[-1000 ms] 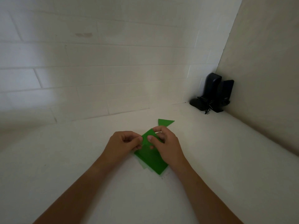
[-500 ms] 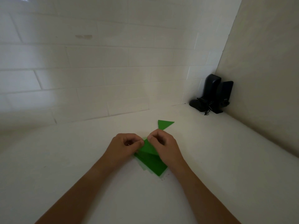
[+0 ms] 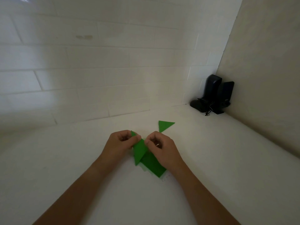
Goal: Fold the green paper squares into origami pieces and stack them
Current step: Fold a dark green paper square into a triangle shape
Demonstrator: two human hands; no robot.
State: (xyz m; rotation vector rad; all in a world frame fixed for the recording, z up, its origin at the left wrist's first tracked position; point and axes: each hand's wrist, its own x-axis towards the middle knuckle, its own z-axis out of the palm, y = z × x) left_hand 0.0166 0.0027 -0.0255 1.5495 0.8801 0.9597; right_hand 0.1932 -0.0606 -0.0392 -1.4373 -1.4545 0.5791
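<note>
At centre frame, on the white tabletop [image 3: 211, 159], a stack of green squares [image 3: 153, 166] lies under the wrists. Above it, left hand [image 3: 119, 143] and right hand [image 3: 159, 146] each pinch the folded sheet [image 3: 140, 151], lifted off the stack. Best to match edges before creasing. One finished triangle [image 3: 164, 125] waits just beyond; open room left, walls and black speakers [image 3: 212, 96] upper right.

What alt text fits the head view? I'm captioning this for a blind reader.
Two hands, left hand and right hand, pinch a folded green paper above a stack of green squares on a white table. A finished green triangle lies behind; black speakers stand in the corner.
</note>
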